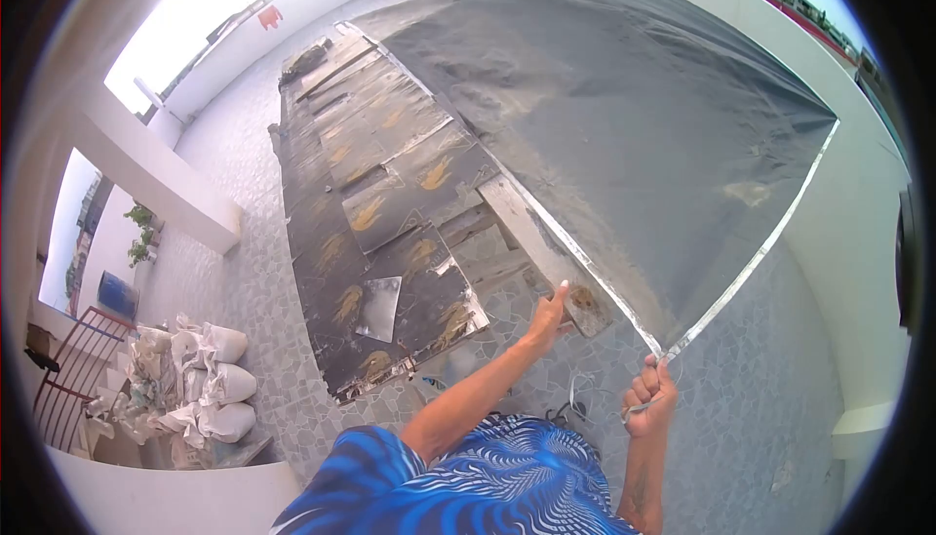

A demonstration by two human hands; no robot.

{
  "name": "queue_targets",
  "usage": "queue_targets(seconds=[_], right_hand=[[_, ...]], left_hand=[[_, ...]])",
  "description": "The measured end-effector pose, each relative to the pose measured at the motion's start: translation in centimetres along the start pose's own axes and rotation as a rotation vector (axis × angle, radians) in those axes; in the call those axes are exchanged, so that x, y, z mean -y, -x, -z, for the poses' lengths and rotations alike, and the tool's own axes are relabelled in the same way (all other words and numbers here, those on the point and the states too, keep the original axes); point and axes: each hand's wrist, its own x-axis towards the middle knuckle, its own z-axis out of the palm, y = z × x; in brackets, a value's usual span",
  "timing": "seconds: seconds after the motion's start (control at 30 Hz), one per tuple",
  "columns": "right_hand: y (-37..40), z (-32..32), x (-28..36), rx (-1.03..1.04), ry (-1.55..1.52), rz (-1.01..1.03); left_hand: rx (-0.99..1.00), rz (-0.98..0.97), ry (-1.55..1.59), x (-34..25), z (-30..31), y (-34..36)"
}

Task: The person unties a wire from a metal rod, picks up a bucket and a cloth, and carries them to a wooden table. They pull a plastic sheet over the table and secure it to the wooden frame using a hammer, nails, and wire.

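Observation:
My right hand (650, 398) is closed on the near corner of a large dark grey tarp (624, 116) with a white edge strip. A loose strap or cord hangs at that fist. My left hand (548, 318) is at the near end of a wooden plank (546, 242), thumb up along its side and the other fingers partly hidden, and it appears to grip the plank. The plank runs under the tarp's edge. Left of it lie worn dark panels (390, 194) with yellowish marks, and a small grey sheet (378, 309) rests on them.
Several stuffed white sacks (226, 384) stand at lower left beside a red metal rack (83, 364). A white pillar (166, 169) and low white walls (219, 57) border the stone-patterned floor (258, 281). A blue container (118, 294) and a plant (141, 233) are at far left.

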Motion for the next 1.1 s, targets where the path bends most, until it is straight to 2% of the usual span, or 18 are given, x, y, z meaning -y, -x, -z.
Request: queue_targets(seconds=[0.07,0.17,0.27,0.37,0.47,0.57,0.67,0.8,0.93,1.03,1.1], right_hand=[[0.4,-1.0,0.3,0.025,0.005,0.016],[1.4,-2.8,0.7,0.036,0.013,0.024],[1.7,-3.5,1.1,0.107,0.005,0.015],[2.4,-5.1,1.5,0.135,-0.017,0.013],[2.8,-6.0,1.9,0.140,-0.048,0.024],[3.0,-6.5,2.1,0.202,-0.020,0.048],[3.4,-7.3,2.1,0.140,0.003,0.073],[3.5,-7.9,2.2,0.245,0.014,0.095],[4.6,-9.8,2.2,0.208,0.023,0.104],[4.9,-10.1,2.1,0.197,0.061,0.124],[5.0,-9.8,2.0,0.162,0.110,0.150]], left_hand=[[-0.078,-0.048,-0.067,-0.3,-0.4,1.6],[-0.284,-0.282,-0.325,3.3,2.0,-1.5],[-0.429,-0.500,-0.517,0.7,1.5,0.6],[-0.109,-0.280,-0.163,-4.2,-0.4,2.6],[-0.045,-0.095,0.179,-8.1,-1.8,1.5],[0.076,-0.084,0.135,-10.5,-1.7,-0.7],[0.148,-0.236,0.079,-11.8,-1.5,-2.3],[0.186,-0.215,0.269,-15.6,-2.1,0.9],[0.245,-0.120,0.156,-17.1,-3.0,0.8],[0.188,-0.380,-0.014,-18.3,-3.5,0.1],[0.156,-0.449,-0.049,-19.4,-4.3,0.6]])
